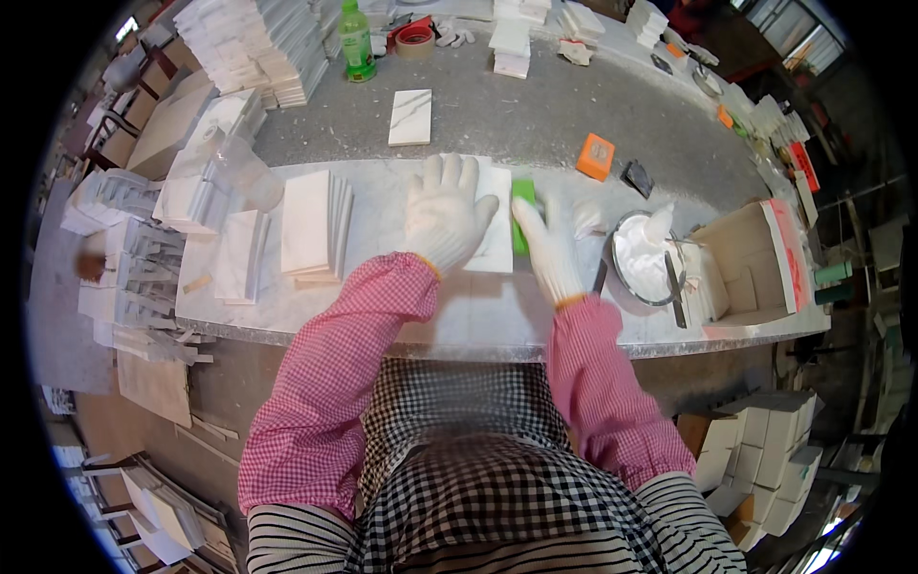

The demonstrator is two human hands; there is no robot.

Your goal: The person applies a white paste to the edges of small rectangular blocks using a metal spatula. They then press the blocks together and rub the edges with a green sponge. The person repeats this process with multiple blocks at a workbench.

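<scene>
While pressing flat on a white marble tile (492,230), left hand (442,215) wide open in a white glove, fingers spread, gripping nothing. Right hand (547,239) curled around a green sponge block (522,212), touching the tile's right edge. Tile lying flat on the marble surface (382,306), right in front of the body. Looks like rubbing one tile, partway through. Stack of tiles (316,225) just left, maybe done or waiting, cannot tell which. Bowl of white paste (643,258) near on the right, beside an open cardboard box (755,263). Plenty more tile piles (258,43) far back.
</scene>
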